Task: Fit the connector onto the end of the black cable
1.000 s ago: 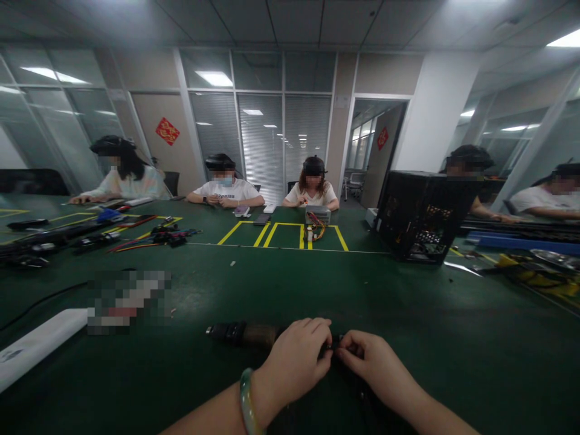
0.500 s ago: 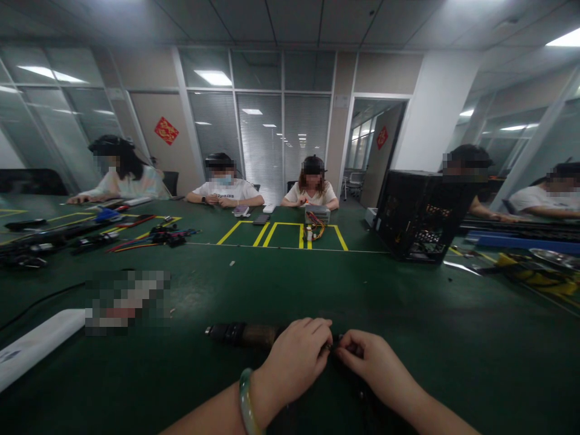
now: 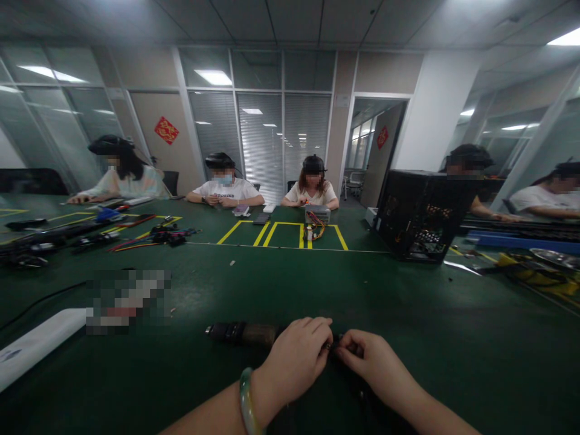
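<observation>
Pinching a small connector [image 3: 333,347] from both sides: left hand [image 3: 296,356] and right hand [image 3: 371,362] clamp it fingertip-to-fingertip, dark cable [image 3: 244,333] lying sideways, out past the left one.

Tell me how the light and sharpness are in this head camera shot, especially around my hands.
Head view: wide-angle warping bends straight lines near the edges; the ceiling light at top right glares white; the green table is dim; the left hand and right hand are fairly sharp, but the dark tube and small part they grip are murky; a pixelated patch sits left.
</observation>
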`<state>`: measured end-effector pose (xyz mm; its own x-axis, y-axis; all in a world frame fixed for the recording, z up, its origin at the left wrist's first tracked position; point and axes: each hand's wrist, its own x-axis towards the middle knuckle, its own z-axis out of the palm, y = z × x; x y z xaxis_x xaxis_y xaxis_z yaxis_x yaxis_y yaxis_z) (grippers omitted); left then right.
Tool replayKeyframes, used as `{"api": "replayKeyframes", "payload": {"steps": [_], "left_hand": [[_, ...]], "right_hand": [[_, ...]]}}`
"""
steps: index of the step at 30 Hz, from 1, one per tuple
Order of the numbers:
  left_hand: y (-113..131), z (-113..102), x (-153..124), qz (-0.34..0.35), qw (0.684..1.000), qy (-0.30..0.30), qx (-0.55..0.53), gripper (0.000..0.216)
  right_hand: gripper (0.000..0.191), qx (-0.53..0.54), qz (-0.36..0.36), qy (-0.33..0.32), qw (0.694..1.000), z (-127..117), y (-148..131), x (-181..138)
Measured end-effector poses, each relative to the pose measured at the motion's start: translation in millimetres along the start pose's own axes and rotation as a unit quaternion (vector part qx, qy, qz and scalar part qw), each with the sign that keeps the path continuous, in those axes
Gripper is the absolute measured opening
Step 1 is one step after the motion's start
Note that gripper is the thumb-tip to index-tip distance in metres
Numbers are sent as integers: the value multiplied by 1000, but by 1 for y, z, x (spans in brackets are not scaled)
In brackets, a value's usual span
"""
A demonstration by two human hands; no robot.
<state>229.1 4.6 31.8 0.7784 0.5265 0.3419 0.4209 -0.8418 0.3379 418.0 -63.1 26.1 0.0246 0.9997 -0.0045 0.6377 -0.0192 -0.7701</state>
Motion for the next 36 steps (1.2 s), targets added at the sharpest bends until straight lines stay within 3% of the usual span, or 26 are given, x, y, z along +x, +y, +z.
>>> {"api": "replayKeyframes", "payload": {"steps": [36], "left_hand": [[-1,0,-1,10,1000,10,-16,11]], "right_hand": [[12,12,-10,5,1000,2,7,1]]}}
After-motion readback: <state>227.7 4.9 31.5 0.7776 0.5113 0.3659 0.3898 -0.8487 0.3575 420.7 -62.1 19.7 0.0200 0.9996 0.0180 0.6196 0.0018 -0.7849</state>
